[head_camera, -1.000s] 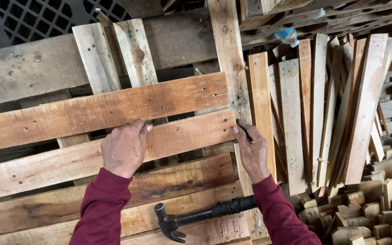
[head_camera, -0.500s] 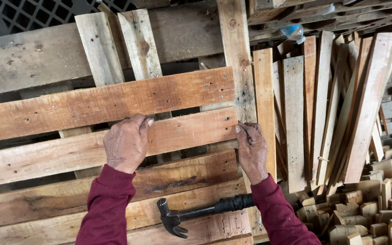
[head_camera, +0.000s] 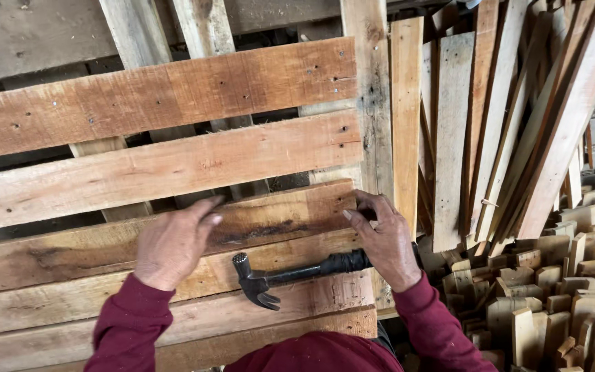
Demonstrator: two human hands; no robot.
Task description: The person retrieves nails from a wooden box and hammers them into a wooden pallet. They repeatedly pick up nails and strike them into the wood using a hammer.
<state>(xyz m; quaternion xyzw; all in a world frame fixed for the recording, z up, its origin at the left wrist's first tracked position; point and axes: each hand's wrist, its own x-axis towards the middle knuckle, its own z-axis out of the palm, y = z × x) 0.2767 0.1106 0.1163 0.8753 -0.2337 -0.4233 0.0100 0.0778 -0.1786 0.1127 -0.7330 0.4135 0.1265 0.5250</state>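
My left hand (head_camera: 173,242) lies flat on a brown wooden slat (head_camera: 277,219) of the pallet (head_camera: 173,89), fingers together and pointing up-right, holding nothing. The fingers of my right hand (head_camera: 385,240) curl over this slat's right end, beside the upright stringer board (head_camera: 373,110). A black claw hammer (head_camera: 270,279) lies loose on the lower slats between my hands. Its claw head points left and its handle runs under my right wrist. Both arms wear dark red sleeves.
Several long planks (head_camera: 490,124) lean upright just right of the pallet. A heap of short wood offcuts (head_camera: 552,296) fills the lower right. More weathered boards (head_camera: 29,34) lie behind the pallet at the top.
Both hands have moved down from the second slat to the one below it. The view has closed in on the pallet. The hammer has stayed where it lay.
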